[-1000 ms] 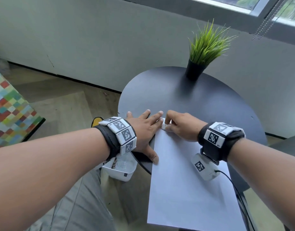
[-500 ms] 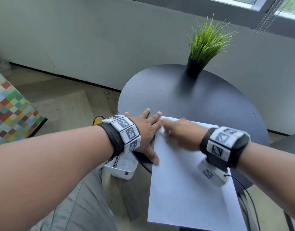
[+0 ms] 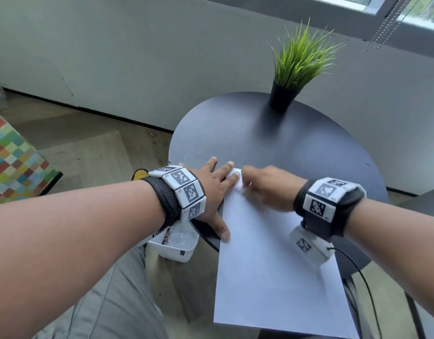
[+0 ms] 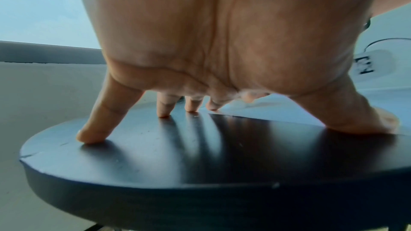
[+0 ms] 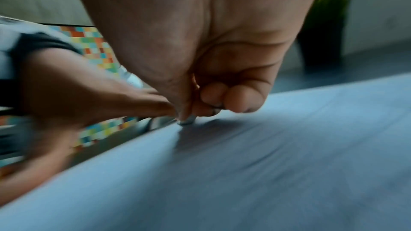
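Paper corner's lifted now, wasn't 0.5 s ago. Right hand fingers pinch it; left hand stays flat, fingers spread wide on the table.

A sheet of paper lies over the near edge of the table, its near end hanging past that edge. The left hand rests at the table's left edge, just left of the sheet's far left corner. The right hand is on the sheet's far end, at that same corner. A potted plant stands at the far edge, well behind both hands. A box sits on the floor below the left wrist.
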`<move>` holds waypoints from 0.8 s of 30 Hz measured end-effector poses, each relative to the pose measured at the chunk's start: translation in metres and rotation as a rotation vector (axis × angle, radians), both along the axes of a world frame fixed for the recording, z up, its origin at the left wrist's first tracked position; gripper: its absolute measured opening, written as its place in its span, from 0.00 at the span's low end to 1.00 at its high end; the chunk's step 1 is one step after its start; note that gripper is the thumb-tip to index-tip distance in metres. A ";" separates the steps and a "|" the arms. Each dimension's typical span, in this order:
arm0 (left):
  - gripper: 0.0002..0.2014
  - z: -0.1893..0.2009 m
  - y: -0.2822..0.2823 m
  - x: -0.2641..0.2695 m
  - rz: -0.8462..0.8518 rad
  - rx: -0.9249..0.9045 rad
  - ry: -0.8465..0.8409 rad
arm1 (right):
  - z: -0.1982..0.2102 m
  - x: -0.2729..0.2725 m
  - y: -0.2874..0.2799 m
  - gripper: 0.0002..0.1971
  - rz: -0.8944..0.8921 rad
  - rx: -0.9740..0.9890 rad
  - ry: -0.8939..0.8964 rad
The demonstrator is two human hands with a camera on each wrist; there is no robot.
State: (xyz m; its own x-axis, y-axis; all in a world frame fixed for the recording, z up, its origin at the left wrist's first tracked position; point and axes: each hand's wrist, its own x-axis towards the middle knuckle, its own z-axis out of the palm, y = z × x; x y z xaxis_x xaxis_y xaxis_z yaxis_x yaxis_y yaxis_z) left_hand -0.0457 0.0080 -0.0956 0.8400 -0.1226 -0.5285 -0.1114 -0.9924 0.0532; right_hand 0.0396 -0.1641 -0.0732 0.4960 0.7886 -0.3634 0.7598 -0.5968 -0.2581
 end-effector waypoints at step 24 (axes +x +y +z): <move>0.72 0.013 -0.010 0.003 -0.016 0.046 0.047 | -0.001 -0.031 -0.006 0.12 0.110 0.013 0.009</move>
State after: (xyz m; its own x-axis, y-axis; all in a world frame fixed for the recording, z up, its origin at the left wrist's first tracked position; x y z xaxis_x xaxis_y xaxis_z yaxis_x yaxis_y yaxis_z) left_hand -0.0426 -0.0024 -0.0830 0.8124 -0.1106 -0.5726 -0.1259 -0.9920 0.0129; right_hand 0.0088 -0.1703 -0.0744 0.4033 0.8425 -0.3571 0.8179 -0.5069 -0.2723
